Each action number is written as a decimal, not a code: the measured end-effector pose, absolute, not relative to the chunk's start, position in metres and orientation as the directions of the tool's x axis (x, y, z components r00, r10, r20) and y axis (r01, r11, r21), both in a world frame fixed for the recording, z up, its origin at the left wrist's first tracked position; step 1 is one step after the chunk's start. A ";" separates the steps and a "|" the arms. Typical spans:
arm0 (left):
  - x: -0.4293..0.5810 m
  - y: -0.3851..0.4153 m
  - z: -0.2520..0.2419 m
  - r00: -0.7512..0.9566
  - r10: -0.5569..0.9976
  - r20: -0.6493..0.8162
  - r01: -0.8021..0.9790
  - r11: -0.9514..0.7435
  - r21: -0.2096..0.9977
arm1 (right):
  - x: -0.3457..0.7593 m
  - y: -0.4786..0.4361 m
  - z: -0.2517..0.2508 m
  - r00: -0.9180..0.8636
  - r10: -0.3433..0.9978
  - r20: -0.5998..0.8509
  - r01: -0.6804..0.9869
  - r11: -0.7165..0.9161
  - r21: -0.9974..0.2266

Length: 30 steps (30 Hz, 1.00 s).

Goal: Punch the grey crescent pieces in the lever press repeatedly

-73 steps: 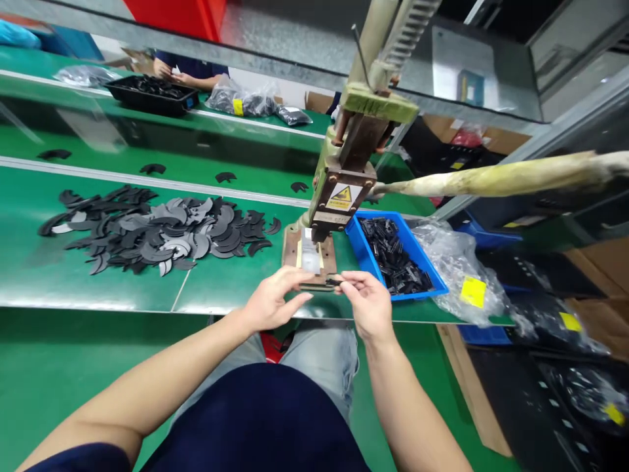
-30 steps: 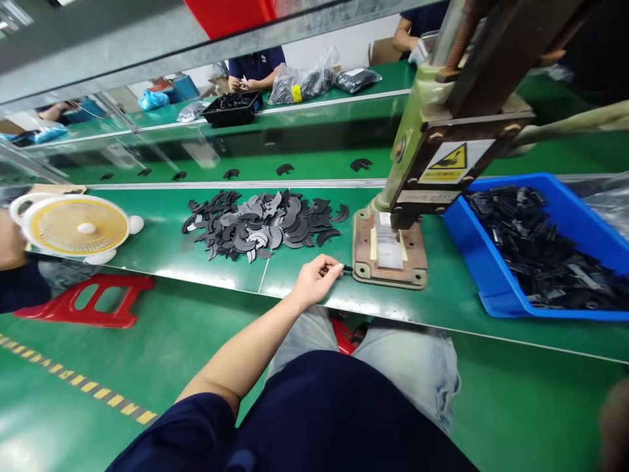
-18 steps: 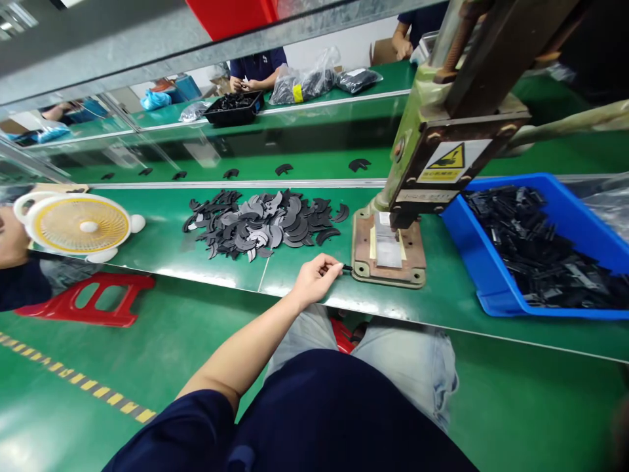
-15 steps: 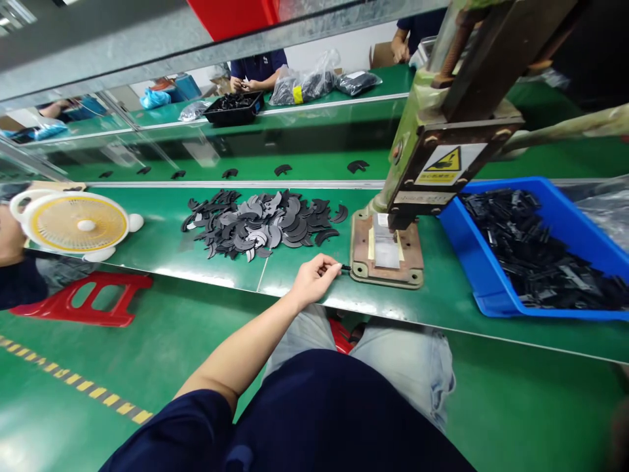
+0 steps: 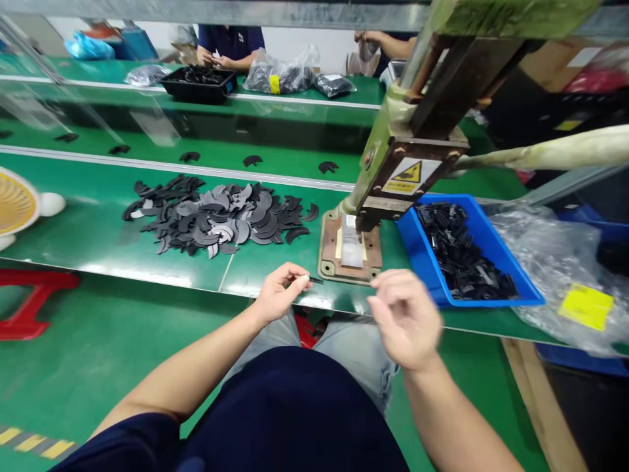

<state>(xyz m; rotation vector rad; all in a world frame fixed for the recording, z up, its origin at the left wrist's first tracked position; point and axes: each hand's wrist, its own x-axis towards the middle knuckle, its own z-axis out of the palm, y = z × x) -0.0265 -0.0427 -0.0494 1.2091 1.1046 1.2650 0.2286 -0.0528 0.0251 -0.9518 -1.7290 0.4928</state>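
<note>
The left hand [image 5: 282, 294] pinches a small, thin black part [image 5: 317, 280] just beside the green-and-brown metal press [image 5: 373, 154]; the blurred right hand's [image 5: 407, 321] grip I cannot tell. Much seems left, what's done unclear: black pieces [image 5: 455, 246] fill the blue plastic bin [image 5: 417, 254]; dark-grey crescents [image 5: 236, 213] heap the green tabletop [image 5: 98, 226].

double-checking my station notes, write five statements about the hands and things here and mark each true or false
1. The left hand holds a small dark part. True.
2. The press bears a yellow and white warning label. True.
3. The blue bin stands left of the press. False: it stands to the right.
4. Curved pieces lie heaped on the green table. True.
5. The right hand is inside the blue bin. False: it is outside, nearer the person's body.
</note>
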 end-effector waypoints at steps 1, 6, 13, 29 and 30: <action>-0.025 -0.048 -0.046 0.045 0.997 0.065 -0.087 -0.061 0.994 | 0.225 -0.055 0.018 -0.164 0.801 0.576 0.370 0.591 -0.717; -0.016 -0.065 -0.037 0.128 0.986 0.106 -0.142 -0.088 0.986 | 0.204 -0.064 -0.012 -0.319 0.815 0.484 0.437 0.580 -0.688; -0.015 -0.073 -0.037 0.182 0.963 0.197 -0.114 -0.178 0.977 | 0.199 -0.061 -0.016 -0.306 0.738 0.601 0.382 0.673 -0.633; -0.015 -0.078 -0.039 0.210 0.962 0.175 -0.065 -0.164 0.984 | 0.205 -0.065 -0.021 -0.299 0.726 0.620 0.380 0.686 -0.620; -0.015 -0.078 -0.039 0.213 0.964 0.158 -0.067 -0.147 0.987 | 0.206 -0.065 -0.021 -0.298 0.723 0.623 0.380 0.689 -0.617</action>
